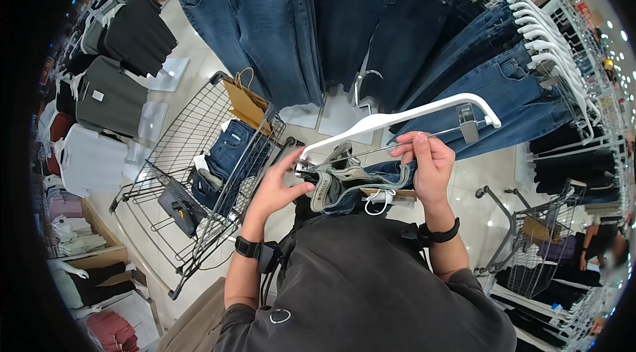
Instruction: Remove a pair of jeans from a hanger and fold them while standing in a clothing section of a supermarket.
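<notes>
A white hanger (391, 120) with a metal rod and clips slants across in front of my chest. My left hand (271, 189) curls around its left end, with thumb and fingers about the left clip (304, 166). Dark blue jeans (328, 196) hang there, their pale inner waistband bunched and a tag on a white loop (379, 201) showing. My right hand (430, 166) is closed on the metal rod, beside the right side of the waistband; its lower fingers are partly hidden. The right clip (468, 124) sits beyond my right hand with no cloth in it.
On the left stands a wire shopping cart (165, 146) holding folded jeans (232, 146), a brown paper bag (245, 103) and a dark device (179, 209). Jeans (265, 27) hang on the rack ahead, with white hangers (543, 34) at right. Another cart (530, 239) and a person (596, 246) are at right.
</notes>
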Motion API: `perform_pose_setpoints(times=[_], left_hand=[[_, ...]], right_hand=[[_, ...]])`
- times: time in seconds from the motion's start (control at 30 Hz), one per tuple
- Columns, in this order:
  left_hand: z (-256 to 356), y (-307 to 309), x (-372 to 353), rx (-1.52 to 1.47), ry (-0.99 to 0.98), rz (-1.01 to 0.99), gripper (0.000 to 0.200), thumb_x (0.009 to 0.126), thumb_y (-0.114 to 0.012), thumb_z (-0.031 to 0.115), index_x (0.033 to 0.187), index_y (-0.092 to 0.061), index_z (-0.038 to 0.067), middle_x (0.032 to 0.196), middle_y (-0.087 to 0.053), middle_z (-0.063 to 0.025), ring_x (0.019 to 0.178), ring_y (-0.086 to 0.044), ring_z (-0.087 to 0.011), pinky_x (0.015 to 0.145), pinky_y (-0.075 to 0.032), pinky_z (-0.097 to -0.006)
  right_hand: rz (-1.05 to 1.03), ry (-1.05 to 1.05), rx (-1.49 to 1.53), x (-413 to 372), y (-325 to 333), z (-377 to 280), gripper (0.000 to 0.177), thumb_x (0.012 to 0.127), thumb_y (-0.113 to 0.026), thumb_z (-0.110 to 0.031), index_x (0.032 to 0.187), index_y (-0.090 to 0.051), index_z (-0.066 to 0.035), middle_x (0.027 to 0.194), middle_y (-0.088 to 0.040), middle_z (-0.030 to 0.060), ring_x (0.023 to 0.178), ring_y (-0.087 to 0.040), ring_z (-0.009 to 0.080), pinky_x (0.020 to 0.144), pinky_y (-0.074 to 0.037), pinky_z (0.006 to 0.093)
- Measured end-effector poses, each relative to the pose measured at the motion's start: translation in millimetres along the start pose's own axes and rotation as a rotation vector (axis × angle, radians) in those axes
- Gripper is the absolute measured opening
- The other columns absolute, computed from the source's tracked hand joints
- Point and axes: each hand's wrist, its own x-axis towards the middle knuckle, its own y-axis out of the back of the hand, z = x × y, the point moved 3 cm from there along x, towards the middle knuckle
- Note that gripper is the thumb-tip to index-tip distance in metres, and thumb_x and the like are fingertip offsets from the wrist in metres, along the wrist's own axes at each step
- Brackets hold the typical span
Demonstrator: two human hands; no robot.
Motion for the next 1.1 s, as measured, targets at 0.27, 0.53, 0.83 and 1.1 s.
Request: perform_pose_setpoints(times=[0.27, 0.53, 0.83, 1.1], left_hand=[[-34.8, -32.9, 2.3, -0.779, 0.305, -0.214, 0.074, 0.071, -0.081, 0.024, 0.131, -0.048, -0.003, 0.112, -0.062, -0.0070, 0.101, -0.058, -0.0133, 0.090, -0.043, -0.0263], [-19.8, -51.0, 20.9, -0.898, 0.157, -0.062, 0.062, 0.071, -0.079, 0.036, 0.112, -0.048, 0.002, 0.104, -0.061, -0.0090, 0.094, -0.057, -0.0166, 0.086, -0.041, -0.0291], [-5.6, -49.7, 29.2, -0.792, 0.208, -0.028, 0.053, 0.071, -0.066, -0.009, 0.121, -0.052, -0.002, 0.102, -0.066, -0.0087, 0.091, -0.062, -0.0134, 0.081, -0.046, -0.0232], [-2.6, -57.6, 21.3, -0.435, 0.226, -0.242, 0.032, 0.072, -0.074, -0.003, 0.103, -0.066, -0.005, 0.091, -0.068, -0.0051, 0.075, -0.057, -0.0074, 0.067, -0.045, -0.0204]], right_hand=[[-0.052, -0.046, -0.011, -7.6, 20.2, -3.4, 0.034, 0.099, -0.046, -0.017, 0.084, -0.063, 0.009, 0.086, -0.066, 0.0140, 0.069, -0.065, 0.0168, 0.060, -0.048, 0.0240], [0.052, -0.056, 0.094, -16.5, 43.1, 6.3, 0.037, 0.099, -0.047, -0.019, 0.076, -0.062, 0.006, 0.086, -0.068, 0.0115, 0.074, -0.063, 0.0118, 0.061, -0.046, 0.0235], [0.138, -0.087, 0.022, -25.2, 65.8, 15.4, 0.032, 0.099, -0.048, -0.023, 0.094, -0.069, 0.000, 0.075, -0.068, 0.0049, 0.062, -0.048, 0.0045, 0.058, -0.039, 0.0201], [0.256, -0.158, 0.042, -30.4, 84.3, 29.7, 0.033, 0.098, -0.049, -0.023, 0.090, -0.068, 0.002, 0.069, -0.066, 0.0044, 0.059, -0.046, 0.0036, 0.057, -0.038, 0.0201]])
